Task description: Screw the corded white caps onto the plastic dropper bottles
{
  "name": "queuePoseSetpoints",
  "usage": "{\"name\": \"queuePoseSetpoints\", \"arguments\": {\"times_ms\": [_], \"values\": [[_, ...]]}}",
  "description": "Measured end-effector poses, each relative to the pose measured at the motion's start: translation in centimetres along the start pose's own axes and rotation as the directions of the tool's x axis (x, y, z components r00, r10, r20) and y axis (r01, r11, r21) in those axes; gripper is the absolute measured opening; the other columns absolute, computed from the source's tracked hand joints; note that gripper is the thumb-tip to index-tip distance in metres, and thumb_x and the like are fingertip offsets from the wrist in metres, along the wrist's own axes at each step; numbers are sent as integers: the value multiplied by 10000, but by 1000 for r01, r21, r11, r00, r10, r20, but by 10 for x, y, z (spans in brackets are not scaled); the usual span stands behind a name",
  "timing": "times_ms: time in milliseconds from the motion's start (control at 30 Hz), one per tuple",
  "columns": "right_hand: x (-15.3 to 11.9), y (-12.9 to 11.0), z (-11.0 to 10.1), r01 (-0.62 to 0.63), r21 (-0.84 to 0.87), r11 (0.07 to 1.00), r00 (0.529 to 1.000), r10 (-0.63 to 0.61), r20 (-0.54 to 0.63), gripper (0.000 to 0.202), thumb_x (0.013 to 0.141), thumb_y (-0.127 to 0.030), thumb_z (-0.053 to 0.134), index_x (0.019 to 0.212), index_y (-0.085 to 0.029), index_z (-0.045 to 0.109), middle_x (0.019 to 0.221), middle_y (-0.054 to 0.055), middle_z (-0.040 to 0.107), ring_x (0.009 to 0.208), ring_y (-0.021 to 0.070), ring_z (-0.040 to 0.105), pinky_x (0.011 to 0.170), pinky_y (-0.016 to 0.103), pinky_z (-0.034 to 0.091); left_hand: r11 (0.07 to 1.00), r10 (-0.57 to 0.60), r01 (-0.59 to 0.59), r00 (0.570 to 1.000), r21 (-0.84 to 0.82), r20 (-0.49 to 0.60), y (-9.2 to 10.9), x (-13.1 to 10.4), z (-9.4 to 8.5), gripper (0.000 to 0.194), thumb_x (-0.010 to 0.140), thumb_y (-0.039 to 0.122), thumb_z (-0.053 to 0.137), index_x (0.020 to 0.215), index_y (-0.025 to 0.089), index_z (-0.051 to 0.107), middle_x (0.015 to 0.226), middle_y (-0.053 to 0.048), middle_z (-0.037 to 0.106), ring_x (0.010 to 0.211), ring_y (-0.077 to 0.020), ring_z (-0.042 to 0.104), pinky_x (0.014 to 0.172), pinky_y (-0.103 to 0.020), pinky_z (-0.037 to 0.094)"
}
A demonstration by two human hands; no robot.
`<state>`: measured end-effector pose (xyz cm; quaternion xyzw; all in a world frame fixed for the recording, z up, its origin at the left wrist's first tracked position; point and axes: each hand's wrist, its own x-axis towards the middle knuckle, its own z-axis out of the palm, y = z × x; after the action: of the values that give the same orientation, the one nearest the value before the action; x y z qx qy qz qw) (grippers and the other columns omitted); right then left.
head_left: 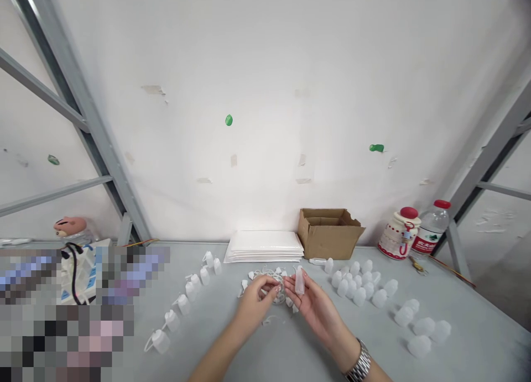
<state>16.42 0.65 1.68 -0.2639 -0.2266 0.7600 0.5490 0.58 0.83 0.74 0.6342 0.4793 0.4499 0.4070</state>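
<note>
My right hand (317, 310), palm turned up, holds a small translucent plastic bottle (299, 282) upright against its fingers. My left hand (258, 298) is closed in a pinch just left of it; whatever lies between its fingertips is too small to make out. Behind and below both hands spreads a pile of white caps with thin loop straps (269, 272), partly hidden by the fingers. To the left, a slanting row of white capped bottles with loops (182, 303) stands on the grey table. On the right, several translucent bottles without straps (360, 296) stand in a loose group.
At the back are a stack of white flat packs (265, 246) and an open cardboard box (332, 242). A red-lidded jar (398, 235), a water bottle (433, 227) and keys (418, 266) stand or lie at back right. A power strip (83, 274) lies left, beside a blurred area.
</note>
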Motion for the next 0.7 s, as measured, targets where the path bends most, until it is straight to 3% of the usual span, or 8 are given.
{"name": "queuePoseSetpoints", "arguments": {"times_ms": [67, 200, 367, 467, 567, 700], "values": [[1, 1, -1, -34, 51, 998, 999, 34, 3, 170, 795, -265, 632, 787, -108, 698, 852, 95, 730, 852, 175, 666, 843, 278, 501, 985, -35, 45, 997, -167, 65, -1, -1, 6, 203, 760, 348, 567, 856, 180, 626, 887, -73, 649, 803, -203, 599, 734, -327, 463], [2, 2, -2, -74, 116, 991, 997, 71, 28, 187, 822, -246, 601, 784, -91, 700, 824, 94, 733, 806, 155, 676, 798, 250, 523, 913, -105, 125, 992, -387, 73, 1, -3, 12, 326, 688, 424, 650, 902, 180, 625, 898, -75, 654, 798, -200, 598, 669, -301, 468], [-1, 6, 1, -131, 128, 983, 989, 121, 82, 207, 819, -254, 606, 813, -68, 698, 833, 111, 732, 770, 157, 682, 773, 246, 529, 809, -271, 268, 960, -523, 72, 4, -5, 13, 428, 679, 514, 630, 922, 165, 677, 894, -87, 674, 751, -176, 582, 566, -243, 398], [-3, 8, 4, -126, 87, 988, 988, 117, 99, 241, 824, -270, 599, 854, -49, 691, 855, 121, 725, 818, 169, 674, 798, 253, 515, 816, -278, 245, 960, -524, 15, 2, -4, 14, 368, 632, 496, 675, 769, 156, 717, 758, -64, 685, 675, -160, 559, 577, -250, 387], [-5, 8, 4, -89, 31, 996, 992, 86, 87, 257, 826, -299, 598, 880, -62, 681, 883, 117, 717, 846, 170, 661, 817, 264, 498, 826, -290, 229, 956, -515, -39, 2, -4, 12, 353, 632, 481, 677, 773, 162, 730, 749, -61, 706, 665, -167, 574, 590, -260, 391], [-6, 8, 3, 31, -179, 983, 994, -12, 108, 214, 785, -356, 640, 793, -143, 657, 730, 40, 702, 519, 92, 588, 539, 208, 468, 757, -393, 277, 916, -592, -75, 7, -3, 5, 361, 603, 468, 705, 790, 159, 725, 840, -86, 730, 813, -225, 640, 664, -276, 423]]}}
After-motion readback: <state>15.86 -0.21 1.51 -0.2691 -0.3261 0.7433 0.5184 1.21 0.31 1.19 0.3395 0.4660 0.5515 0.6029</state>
